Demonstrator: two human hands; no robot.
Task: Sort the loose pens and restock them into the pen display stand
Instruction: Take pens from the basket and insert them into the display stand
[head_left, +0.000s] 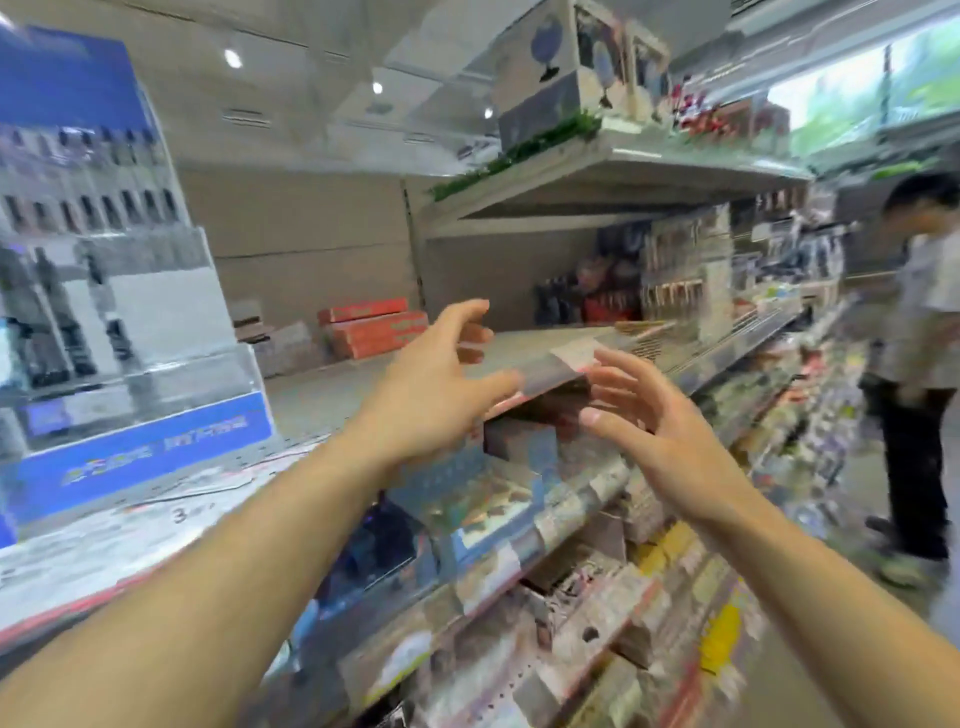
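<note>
Two bare forearms reach forward from the bottom corners of the blurred frame, converging toward the middle. The left hand (441, 384) is raised above the shelf edge (171, 551), palm turned inward, fingers spread and loosely bent, thumb pointing right; it holds nothing. The right hand (660, 431) faces it from just beside, palm turned left, fingers splayed and slightly bent, likewise holding nothing. Between the two sets of fingertips lies the near end of a flat transparent packet (571, 358), resting on the shelf; whether either hand touches it cannot be told through the blur.

To the left, on the same shelf, stands the pen display stand (104, 322), a tiered clear-plastic unit with a blue base and blue header card, dark pens upright in its rows. It is well apart from both hands. No loose pens can be made out.

Further back on the shelf lie orange boxes (374, 327). Below the hands, lower shelves hold crowded stationery packets (597, 597). At far right a person (914, 332) stands in the aisle.
</note>
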